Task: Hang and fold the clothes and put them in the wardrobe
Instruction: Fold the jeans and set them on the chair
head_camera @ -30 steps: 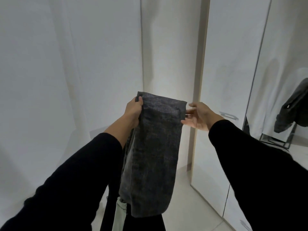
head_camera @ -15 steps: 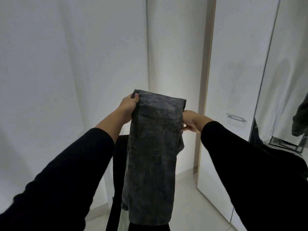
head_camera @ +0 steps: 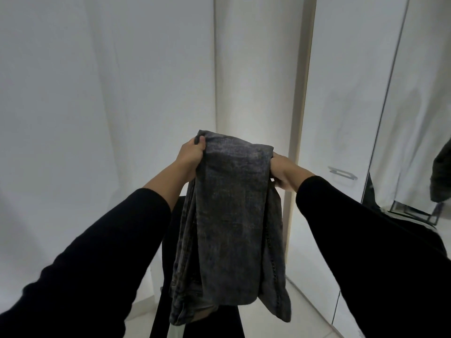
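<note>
Hanging folded in mid-air, the dark grey washed denim jeans (head_camera: 231, 228) are clamped at their top corners by the left hand (head_camera: 191, 156) and right hand (head_camera: 284, 170), near the white wardrobe door (head_camera: 341, 106) at right; no readable writing.

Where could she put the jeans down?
Bare floor shows between the hanging jeans and the wardrobe door on the right. No shelf or table is visible. It's crowded in the middle: both hands, left and right, grip the jeans' top, with dark trousers below.
</note>
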The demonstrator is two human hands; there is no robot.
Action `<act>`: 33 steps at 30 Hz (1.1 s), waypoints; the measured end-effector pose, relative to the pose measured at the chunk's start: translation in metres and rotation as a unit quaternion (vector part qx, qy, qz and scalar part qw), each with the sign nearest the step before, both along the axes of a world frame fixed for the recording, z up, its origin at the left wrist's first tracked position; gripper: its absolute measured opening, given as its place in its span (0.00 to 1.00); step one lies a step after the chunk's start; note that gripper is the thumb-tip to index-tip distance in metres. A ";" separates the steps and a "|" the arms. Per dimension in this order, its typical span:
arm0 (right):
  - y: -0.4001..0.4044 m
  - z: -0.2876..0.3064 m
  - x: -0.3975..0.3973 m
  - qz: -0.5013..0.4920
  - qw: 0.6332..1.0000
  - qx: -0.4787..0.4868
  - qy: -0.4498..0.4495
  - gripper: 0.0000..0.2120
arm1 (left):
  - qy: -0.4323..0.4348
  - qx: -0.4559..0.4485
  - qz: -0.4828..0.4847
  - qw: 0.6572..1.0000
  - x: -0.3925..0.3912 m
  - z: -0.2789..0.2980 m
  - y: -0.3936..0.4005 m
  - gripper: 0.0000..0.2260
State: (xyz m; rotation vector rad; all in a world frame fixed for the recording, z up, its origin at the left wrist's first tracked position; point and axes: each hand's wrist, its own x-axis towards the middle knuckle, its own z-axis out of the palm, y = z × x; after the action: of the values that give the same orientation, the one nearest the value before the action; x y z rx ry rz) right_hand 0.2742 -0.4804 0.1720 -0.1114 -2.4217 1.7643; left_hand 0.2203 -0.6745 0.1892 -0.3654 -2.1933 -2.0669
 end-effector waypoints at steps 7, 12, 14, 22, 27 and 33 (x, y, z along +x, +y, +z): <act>0.016 -0.004 0.004 -0.030 0.995 -0.094 -0.007 0.20 | -0.033 -0.059 -0.153 0.986 0.016 0.007 0.006 0.24; 0.022 -0.001 0.000 0.045 0.978 -0.200 -0.034 0.40 | -0.048 -0.047 -0.119 0.991 0.012 0.007 0.007 0.28; 0.016 -0.002 0.003 0.055 0.990 -0.127 -0.036 0.33 | -0.053 -0.042 -0.097 0.993 0.008 0.006 0.005 0.31; 0.003 -0.011 -0.007 -0.001 0.996 -0.084 0.043 0.20 | -0.021 -0.022 -0.050 0.998 0.001 0.001 -0.007 0.21; -0.007 -0.012 -0.015 -0.107 0.983 -0.003 0.152 0.22 | 0.025 0.012 -0.013 1.000 0.002 -0.010 -0.007 0.18; -0.017 0.004 -0.007 -0.066 0.976 -0.028 0.206 0.20 | 0.142 -0.010 0.021 0.990 -0.004 -0.008 -0.021 0.27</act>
State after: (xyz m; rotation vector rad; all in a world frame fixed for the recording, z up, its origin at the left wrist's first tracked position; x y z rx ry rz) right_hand 0.2671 -0.4971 0.1758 0.0796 -2.0243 1.6078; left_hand 0.2168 -0.6955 0.1811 -0.5724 -2.0369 -1.8419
